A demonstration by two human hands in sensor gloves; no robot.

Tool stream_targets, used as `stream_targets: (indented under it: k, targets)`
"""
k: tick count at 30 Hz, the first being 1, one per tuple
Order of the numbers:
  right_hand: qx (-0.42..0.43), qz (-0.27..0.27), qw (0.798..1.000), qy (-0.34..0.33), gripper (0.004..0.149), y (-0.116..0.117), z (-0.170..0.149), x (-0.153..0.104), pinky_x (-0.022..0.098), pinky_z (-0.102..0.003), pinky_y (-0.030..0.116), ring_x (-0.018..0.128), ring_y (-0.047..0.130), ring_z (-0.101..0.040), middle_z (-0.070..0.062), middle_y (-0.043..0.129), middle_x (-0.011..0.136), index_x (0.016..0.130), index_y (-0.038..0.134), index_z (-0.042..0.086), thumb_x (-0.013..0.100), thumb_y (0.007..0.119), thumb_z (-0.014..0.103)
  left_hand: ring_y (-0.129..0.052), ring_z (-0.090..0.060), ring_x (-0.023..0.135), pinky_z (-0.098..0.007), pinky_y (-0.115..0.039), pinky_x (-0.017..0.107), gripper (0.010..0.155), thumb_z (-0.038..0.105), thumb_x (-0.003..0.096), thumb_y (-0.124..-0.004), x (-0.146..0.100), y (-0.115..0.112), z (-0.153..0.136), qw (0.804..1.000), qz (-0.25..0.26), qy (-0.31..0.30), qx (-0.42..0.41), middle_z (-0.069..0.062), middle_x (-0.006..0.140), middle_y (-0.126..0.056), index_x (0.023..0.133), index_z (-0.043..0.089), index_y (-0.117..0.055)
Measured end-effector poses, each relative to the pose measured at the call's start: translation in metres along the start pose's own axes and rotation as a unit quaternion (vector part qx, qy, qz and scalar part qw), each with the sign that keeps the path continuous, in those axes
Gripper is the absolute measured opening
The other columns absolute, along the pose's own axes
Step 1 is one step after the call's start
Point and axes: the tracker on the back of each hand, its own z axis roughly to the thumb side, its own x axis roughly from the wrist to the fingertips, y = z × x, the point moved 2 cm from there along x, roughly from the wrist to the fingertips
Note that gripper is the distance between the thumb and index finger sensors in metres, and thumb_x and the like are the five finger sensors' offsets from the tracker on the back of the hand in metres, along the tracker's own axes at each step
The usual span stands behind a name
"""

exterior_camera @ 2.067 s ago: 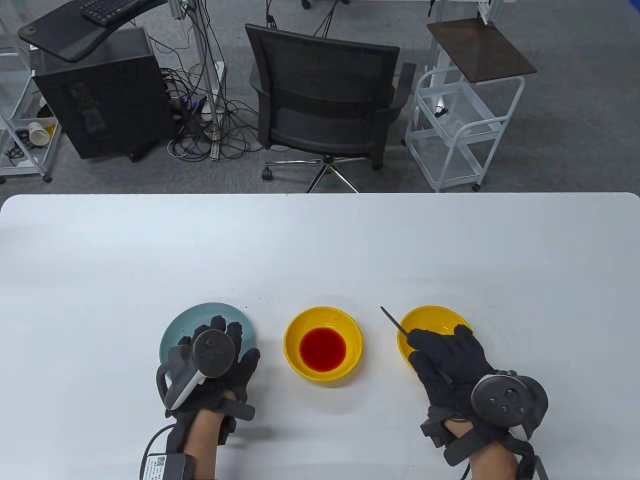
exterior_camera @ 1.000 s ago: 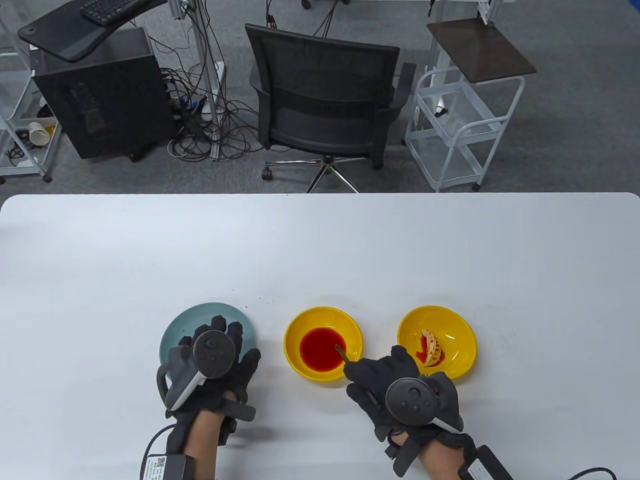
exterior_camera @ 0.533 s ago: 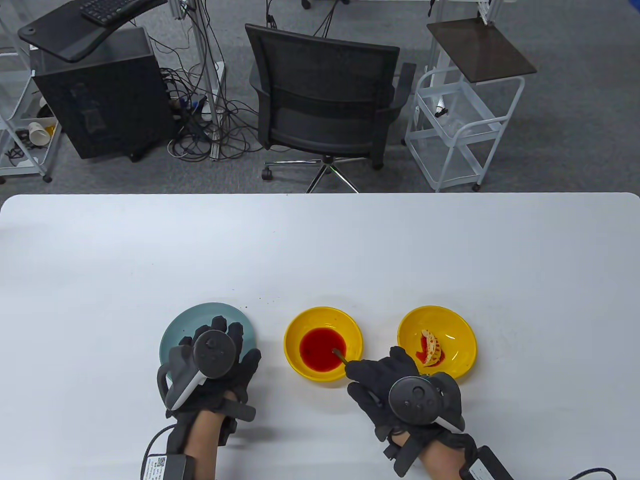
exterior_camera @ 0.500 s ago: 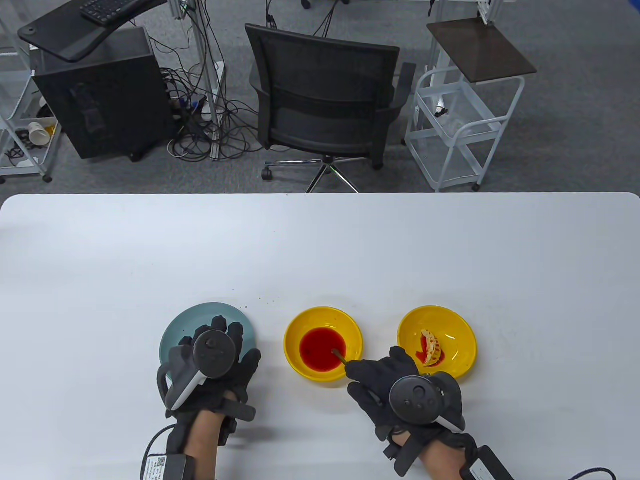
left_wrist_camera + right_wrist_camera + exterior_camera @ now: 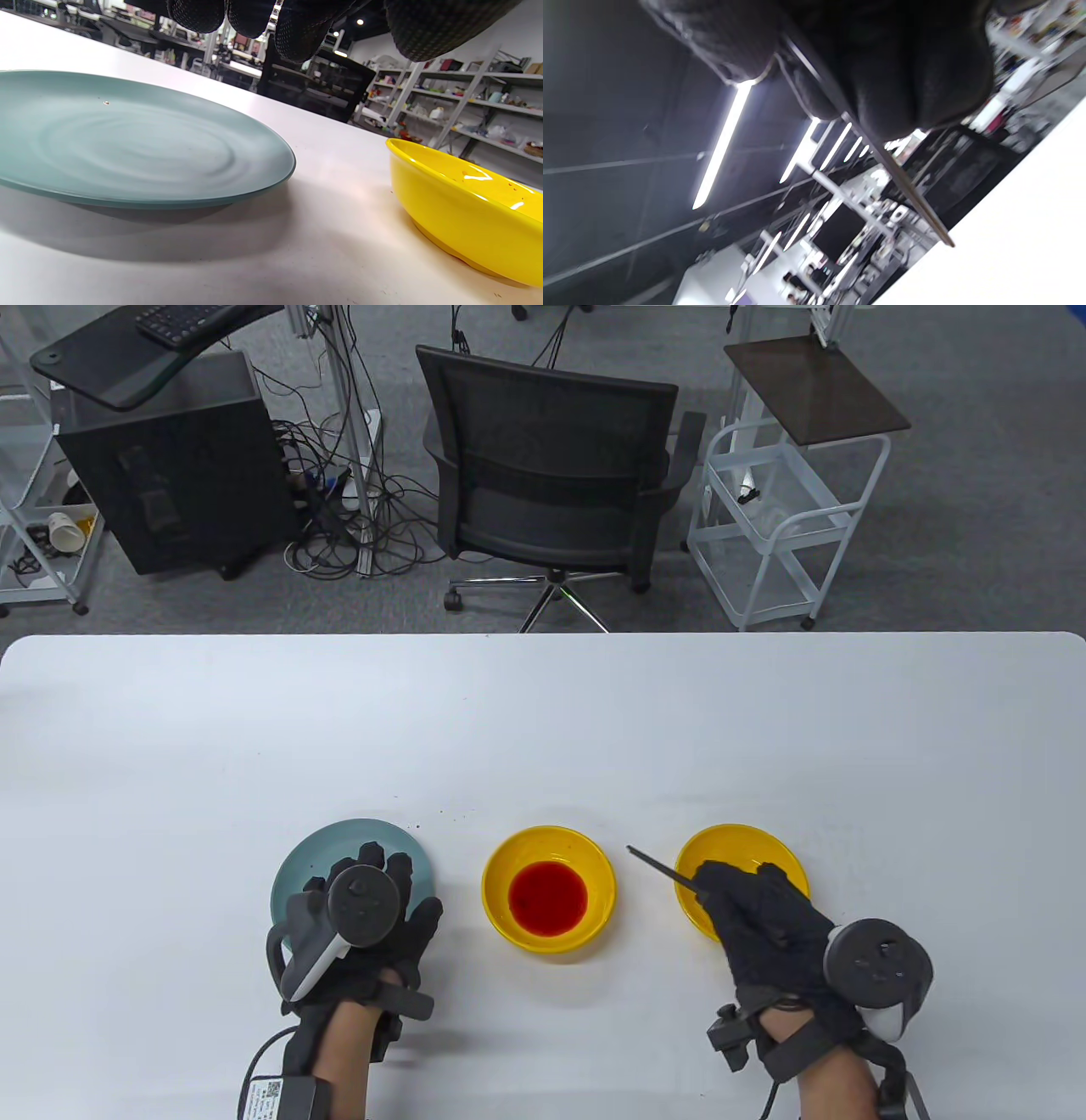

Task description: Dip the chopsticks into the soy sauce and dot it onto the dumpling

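Observation:
My right hand (image 5: 721, 882) grips dark chopsticks (image 5: 657, 867) and hovers over the right yellow bowl (image 5: 738, 840). It hides the dumpling. One end of the chopsticks sticks out up and to the left, over the table between the two bowls; the other end is hidden under the hand. In the right wrist view the chopsticks (image 5: 903, 186) run out from the gloved fingers (image 5: 916, 76). The middle yellow bowl (image 5: 509, 857) holds red soy sauce (image 5: 548, 897). My left hand (image 5: 373, 869) rests flat on a teal plate (image 5: 339, 840), holding nothing.
In the left wrist view the teal plate (image 5: 127, 140) lies close to the sauce bowl (image 5: 466, 212), with my fingers (image 5: 297, 29) above. The three dishes stand in a row near the table's front edge. A black office chair (image 5: 551, 475) stands beyond the far edge.
My right hand has lifted the chopsticks out of the soy sauce and moved right, over the dumpling bowl, covering the dumpling. The left hand has not moved.

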Motion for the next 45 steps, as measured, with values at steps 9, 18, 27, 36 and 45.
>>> stream_targets:
  k: [9,18,27,36,45]
  targets:
    - [-0.098,-0.032,0.991,0.08,0.053,-0.038,-0.025,0.003,0.066,-0.077,0.05,0.056,0.094,-0.047,-0.023,0.097,0.071,0.08,0.085,0.006,0.044,0.075,0.044,-0.051,-0.047,0.107,-0.073,-0.036,0.072,0.076,0.063,0.0477,-0.071,0.0,-0.001,0.0,1.0,-0.004,-0.001,0.002,-0.009,0.119,-0.043,0.11,0.02,-0.059]
    - [-0.12,0.011,0.988,0.092,0.052,-0.031,-0.029,0.005,0.067,-0.078,0.048,0.058,0.093,-0.047,-0.022,0.096,0.073,0.081,0.085,0.008,0.044,0.075,0.044,-0.052,-0.047,0.107,-0.073,-0.036,0.072,0.077,0.063,0.0476,-0.071,0.001,-0.001,0.0,1.0,-0.006,0.001,0.002,-0.008,0.119,-0.043,0.11,0.02,-0.059]
    - [-0.137,0.034,0.985,0.097,0.053,-0.027,-0.027,0.003,0.067,-0.078,0.047,0.062,0.091,-0.046,-0.021,0.093,0.077,0.083,0.082,0.009,0.044,0.074,0.045,-0.052,-0.047,0.107,-0.073,-0.036,0.072,0.077,0.063,0.0477,-0.071,0.001,-0.001,0.0,1.0,-0.008,0.003,0.003,-0.009,0.119,-0.043,0.11,0.02,-0.059]
    - [-0.142,0.007,0.984,0.105,0.054,-0.028,-0.029,0.003,0.065,-0.076,0.054,0.055,0.097,-0.044,-0.02,0.098,0.071,0.081,0.085,0.01,0.044,0.075,0.047,-0.052,-0.047,0.107,-0.073,-0.036,0.072,0.076,0.063,0.0477,-0.071,0.001,-0.002,0.0,1.0,-0.009,0.004,0.0,-0.009,0.119,-0.043,0.11,0.02,-0.059]
    - [-0.146,-0.026,0.982,0.113,0.054,-0.036,-0.026,0.001,0.063,-0.074,0.057,0.05,0.101,-0.042,-0.019,0.102,0.066,0.079,0.087,0.009,0.043,0.076,0.048,-0.052,-0.047,0.107,-0.073,-0.036,0.072,0.076,0.063,0.0477,-0.071,0.0,-0.001,-0.001,1.0,-0.013,0.008,0.002,-0.009,0.119,-0.043,0.11,0.02,-0.059]
